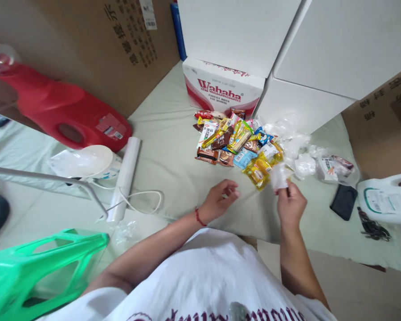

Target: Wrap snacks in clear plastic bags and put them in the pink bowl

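Note:
My right hand (291, 204) pinches a small, pale white plastic wrapper (280, 176) at the near right edge of a heap of snacks. What exactly the wrapper is stays blurred. My left hand (219, 201), with a red string bracelet on the wrist, hovers in front of the heap; its fingers curl loosely, and nothing shows in them. The heap holds several wrapped snacks, among them yellow packets (258, 171), a light blue packet (244, 158), brown packets (207, 155) and a white packet (207, 133). Crumpled clear plastic bags (296, 147) lie along the heap's right side.
A Wahaha water carton (222, 89) stands behind the heap, against white cabinets (240, 31). At right are a clear bag with packets (337, 169), a black wallet-like item (343, 201) and a white jug (387, 198). Leftward are a red jug (70, 107), white roll (124, 178) and green stool (47, 267).

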The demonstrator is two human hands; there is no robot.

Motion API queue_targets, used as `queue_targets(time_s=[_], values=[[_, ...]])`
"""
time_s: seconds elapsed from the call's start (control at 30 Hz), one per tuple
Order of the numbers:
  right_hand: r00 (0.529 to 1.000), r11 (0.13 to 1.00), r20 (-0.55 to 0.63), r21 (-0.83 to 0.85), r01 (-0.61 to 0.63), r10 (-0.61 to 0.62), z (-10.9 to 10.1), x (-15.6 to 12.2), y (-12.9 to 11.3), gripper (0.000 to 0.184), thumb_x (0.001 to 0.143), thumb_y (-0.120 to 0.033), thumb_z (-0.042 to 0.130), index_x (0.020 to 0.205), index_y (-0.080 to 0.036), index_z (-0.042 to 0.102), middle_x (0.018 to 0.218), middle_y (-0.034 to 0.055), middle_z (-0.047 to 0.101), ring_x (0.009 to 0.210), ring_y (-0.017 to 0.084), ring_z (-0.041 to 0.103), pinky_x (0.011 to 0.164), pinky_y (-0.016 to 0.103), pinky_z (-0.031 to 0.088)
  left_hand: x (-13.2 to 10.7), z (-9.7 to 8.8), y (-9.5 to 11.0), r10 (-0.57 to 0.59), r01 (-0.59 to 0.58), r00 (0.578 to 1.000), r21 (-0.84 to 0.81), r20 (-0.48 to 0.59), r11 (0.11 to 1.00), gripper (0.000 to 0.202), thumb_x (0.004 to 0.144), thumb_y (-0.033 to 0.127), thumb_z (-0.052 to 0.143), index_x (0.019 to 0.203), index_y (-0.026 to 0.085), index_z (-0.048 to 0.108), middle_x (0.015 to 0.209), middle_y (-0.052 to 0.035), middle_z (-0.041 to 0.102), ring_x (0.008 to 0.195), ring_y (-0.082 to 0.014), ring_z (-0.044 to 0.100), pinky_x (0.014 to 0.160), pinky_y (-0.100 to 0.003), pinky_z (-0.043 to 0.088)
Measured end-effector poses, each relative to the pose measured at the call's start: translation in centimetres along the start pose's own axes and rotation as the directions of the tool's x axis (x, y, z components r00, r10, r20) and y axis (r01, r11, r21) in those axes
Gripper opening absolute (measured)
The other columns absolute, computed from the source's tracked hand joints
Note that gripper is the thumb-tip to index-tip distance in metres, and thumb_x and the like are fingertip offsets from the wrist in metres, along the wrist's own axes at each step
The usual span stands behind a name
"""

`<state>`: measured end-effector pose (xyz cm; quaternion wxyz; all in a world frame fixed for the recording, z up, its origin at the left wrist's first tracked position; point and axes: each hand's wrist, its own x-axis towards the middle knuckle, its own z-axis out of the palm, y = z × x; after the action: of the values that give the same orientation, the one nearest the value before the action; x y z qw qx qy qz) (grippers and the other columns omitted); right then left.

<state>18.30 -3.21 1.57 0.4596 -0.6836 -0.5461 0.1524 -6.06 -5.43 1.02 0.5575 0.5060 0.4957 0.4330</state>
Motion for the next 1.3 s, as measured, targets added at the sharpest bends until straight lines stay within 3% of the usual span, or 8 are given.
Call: queue_targets(time_s=[0.1,0.2,0.33,0.53,0.63,0.87,1.03,1.3], values=[[0.973,0.986,0.157,0.006,0.168,-0.167,1.8,-2.9,-2.1,0.026,0.092,-0.037,0.059,0.101,-0.022,0.078,0.097,0.0073,0.077,0.087,0.022,0.071,0.086,0.036,0.055,2.0,2.6,0.2,0.014,-0.007,0.998,-0.1,0.064,0.995,0.045,0.07,0.049,0.085,0.097,0.019,0.065,0.092,-0.003,0.065,0.072,-0.0125,0.059,0.066,-0.024,0.049],[0.988,0.993,0.15,0.112,0.025,-0.042,2.5,-3.6,-2.3,0.025,0.092,-0.04,0.063,0.102,-0.021,0.077,0.095,0.0059,0.077,0.082,0.019,0.069,0.081,0.033,0.055,3.1,3.1,-0.6,-0.068,0.084,0.993,-0.164,0.101,0.983,0.04,0.076,0.054,0.077,0.076,0.018,0.061,0.068,0.0017,0.058,0.059,-0.0105,0.052,0.055,-0.023,0.043],[0.985,0.939,-0.002,0.304,-0.162,0.171,1.4,-0.9,-1.0,0.024,0.083,-0.037,0.073,0.098,-0.019,0.075,0.074,-0.0015,0.067,0.061,0.012,0.056,0.061,0.025,0.048,3.0,1.2,-1.5,-0.151,0.181,0.979,-0.253,0.134,0.95,0.042,0.071,0.053,0.081,0.071,0.017,0.061,0.058,0.0048,0.055,0.052,-0.0079,0.046,0.052,-0.022,0.038],[0.865,0.933,-0.492,0.346,0.093,0.096,-1.9,7.3,0.3,0.013,0.077,-0.026,0.069,0.089,-0.02,0.07,0.068,-0.0034,0.058,0.052,0.011,0.047,0.053,0.028,0.04,1.8,-1.5,-1.6,-0.203,0.22,0.976,-0.359,0.085,0.907,0.049,0.064,0.057,0.087,0.07,0.016,0.06,0.059,0.0053,0.056,0.054,-0.0067,0.046,0.055,-0.021,0.037],[0.876,0.869,-0.453,0.486,0.089,0.164,-3.2,9.3,0.1,0.011,0.073,-0.022,0.068,0.084,-0.021,0.066,0.065,-0.0032,0.055,0.051,0.011,0.044,0.047,0.027,0.034,1.9,-2.3,-2.1,-0.225,0.235,0.972,-0.359,0.068,0.903,0.052,0.065,0.06,0.086,0.072,0.017,0.058,0.06,0.0054,0.054,0.054,-0.0066,0.045,0.055,-0.022,0.037],[0.922,0.617,0.04,0.731,-0.29,0.386,-0.5,3.8,-3.2,0.028,0.061,-0.026,0.08,0.085,-0.019,0.066,0.065,-0.0073,0.054,0.05,0.004,0.038,0.043,0.015,0.03,1.8,-3.0,-0.8,-0.026,0.077,0.808,0.062,-0.588,0.995,0.036,0.08,0.046,0.076,0.093,0.02,0.055,0.089,-0.0008,0.06,0.078,-0.0129,0.057,0.067,-0.025,0.045],[0.895,0.599,0.259,0.671,-0.437,0.362,3.7,-2.2,-6.7,0.03,0.067,-0.035,0.082,0.089,-0.02,0.067,0.066,-0.0065,0.056,0.051,0.006,0.046,0.045,0.018,0.038,0.2,-0.4,0.9,0.053,-0.006,0.96,0.17,-0.276,0.985,0.029,0.077,0.046,0.079,0.083,0.021,0.065,0.092,-0.0061,0.065,0.09,-0.0205,0.059,0.075,-0.031,0.047],[0.811,0.636,0.514,0.533,-0.558,0.281,4.4,1.8,-4.6,0.046,0.062,-0.045,0.087,0.094,-0.019,0.067,0.063,-0.0074,0.051,0.051,0.007,0.037,0.046,0.019,0.028,-1.6,-4.5,0.6,-0.303,0.33,0.942,-0.563,0.145,0.758,0.036,0.064,0.032,0.089,0.072,0.017,0.058,0.084,-0.0024,0.068,0.077,-0.0143,0.064,0.073,-0.029,0.053]])
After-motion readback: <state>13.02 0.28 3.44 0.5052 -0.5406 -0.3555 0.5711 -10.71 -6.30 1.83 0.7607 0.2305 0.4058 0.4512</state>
